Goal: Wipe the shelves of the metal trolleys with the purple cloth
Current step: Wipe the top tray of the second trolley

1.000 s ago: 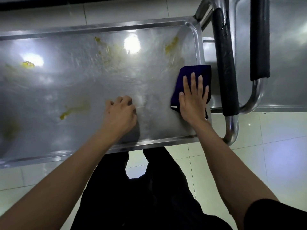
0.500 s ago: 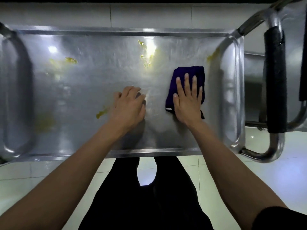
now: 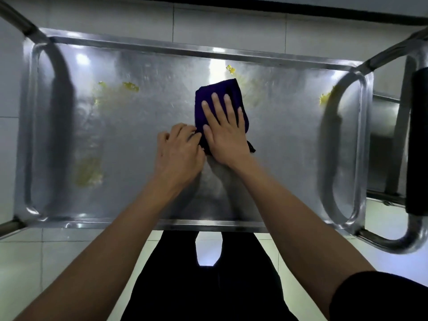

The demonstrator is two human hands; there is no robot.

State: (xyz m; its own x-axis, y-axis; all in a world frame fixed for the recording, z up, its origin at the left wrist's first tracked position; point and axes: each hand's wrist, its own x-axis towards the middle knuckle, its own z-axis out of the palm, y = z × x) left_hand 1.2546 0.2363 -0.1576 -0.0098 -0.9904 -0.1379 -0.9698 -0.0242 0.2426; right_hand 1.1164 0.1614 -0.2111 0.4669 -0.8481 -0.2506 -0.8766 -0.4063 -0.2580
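A folded purple cloth (image 3: 218,93) lies near the middle of the metal trolley's top shelf (image 3: 278,140). My right hand (image 3: 225,130) presses flat on the cloth with the fingers spread. My left hand (image 3: 178,151) rests on the shelf as a loose fist, touching the cloth's left edge. Yellow smears mark the shelf: one just beyond the cloth (image 3: 231,69), some at the far left (image 3: 130,86), one near the right rim (image 3: 324,98), and a pale patch at the near left (image 3: 89,171).
A second metal trolley with a black padded handle (image 3: 418,140) stands close on the right. The first trolley's tube handle (image 3: 403,242) curves round its right end. White tiled floor lies around, and my dark trousers show below the shelf's near rim.
My right hand has slid the cloth leftward and further away, from the shelf's right end to its middle. It now sits against my left hand. The view has shifted right across the trolley.
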